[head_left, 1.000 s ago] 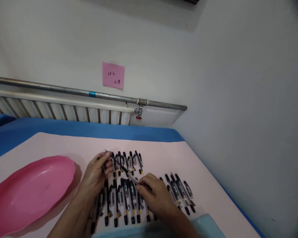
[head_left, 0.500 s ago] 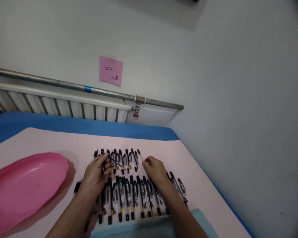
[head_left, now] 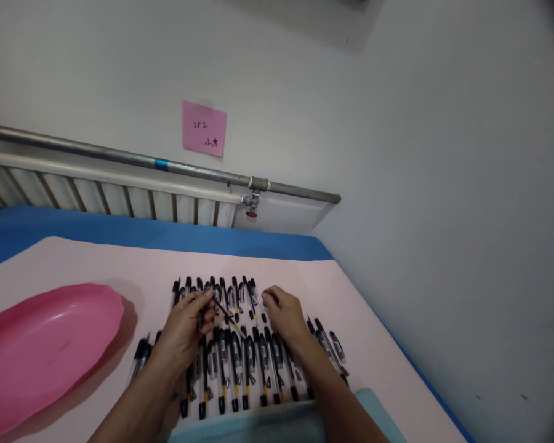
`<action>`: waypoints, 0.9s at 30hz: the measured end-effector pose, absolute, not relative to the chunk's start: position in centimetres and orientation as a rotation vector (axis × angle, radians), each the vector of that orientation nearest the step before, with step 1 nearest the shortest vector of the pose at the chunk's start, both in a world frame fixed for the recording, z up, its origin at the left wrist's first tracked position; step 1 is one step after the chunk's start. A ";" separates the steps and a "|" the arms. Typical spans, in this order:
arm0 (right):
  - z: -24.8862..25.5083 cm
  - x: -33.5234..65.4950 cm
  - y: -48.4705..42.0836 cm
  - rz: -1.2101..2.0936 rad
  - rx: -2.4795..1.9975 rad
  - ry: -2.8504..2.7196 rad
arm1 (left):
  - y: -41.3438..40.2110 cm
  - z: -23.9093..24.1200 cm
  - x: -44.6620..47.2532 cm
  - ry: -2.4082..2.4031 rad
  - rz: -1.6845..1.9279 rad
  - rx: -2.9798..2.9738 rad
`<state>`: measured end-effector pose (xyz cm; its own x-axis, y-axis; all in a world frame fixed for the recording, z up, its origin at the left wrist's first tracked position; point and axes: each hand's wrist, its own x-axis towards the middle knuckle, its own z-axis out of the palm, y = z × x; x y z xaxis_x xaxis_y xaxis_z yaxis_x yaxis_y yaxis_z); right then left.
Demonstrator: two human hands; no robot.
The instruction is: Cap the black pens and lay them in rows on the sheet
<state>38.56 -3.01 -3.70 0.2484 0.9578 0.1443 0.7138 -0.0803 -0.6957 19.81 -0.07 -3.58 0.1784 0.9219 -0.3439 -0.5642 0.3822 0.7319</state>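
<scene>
My left hand (head_left: 191, 323) is over the left part of the pens, closed with thumb and forefinger pinching a thin pen refill (head_left: 228, 317). The refill slants down to the right, dark along most of its length and yellowish near the low end. Something dark also shows among the curled lower fingers. Beside the right end of the far row is my right hand (head_left: 284, 314), its fingers curled in with nothing visible in them. A clear pen barrel (head_left: 260, 306) with a black end lies right by its fingertips. Black caps (head_left: 231, 298) and small tips lie between the barrels.
A nearer row of pens (head_left: 246, 369) lies below the hands, with more pens (head_left: 330, 347) at its right. The pink oval tray (head_left: 50, 344) stands left on the pink tabletop (head_left: 157, 261). Light blue cloth (head_left: 258, 424) is at the near edge. Wall and radiator pipe (head_left: 194, 170) stand behind.
My right hand has let go of the clear barrel, which now lies at the row's right end. My left hand has shifted slightly right with the refill.
</scene>
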 end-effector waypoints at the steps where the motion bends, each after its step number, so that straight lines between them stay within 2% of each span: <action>1: -3.3 38.1 -3.3 0.590 -1.772 -1.512 | -0.2 -3.6 20.0 0.868 1.089 0.531; 5: -1.6 35.7 -4.7 1.120 -1.472 -1.570 | -0.6 -3.6 20.5 0.889 1.034 0.609; 8: -1.3 34.6 -5.1 1.221 -1.424 -1.533 | -0.6 -3.7 20.6 0.897 1.030 0.609; 11: -1.9 35.4 -4.6 1.152 -1.523 -1.473 | -0.5 -3.8 20.5 0.860 1.045 0.574; 18: -4.3 40.5 -2.5 0.568 -1.974 -1.342 | -0.4 -3.4 20.1 0.835 0.914 0.455; 27: -5.3 40.5 -2.0 0.654 -1.983 -1.364 | -1.3 -2.9 20.6 0.814 0.832 0.407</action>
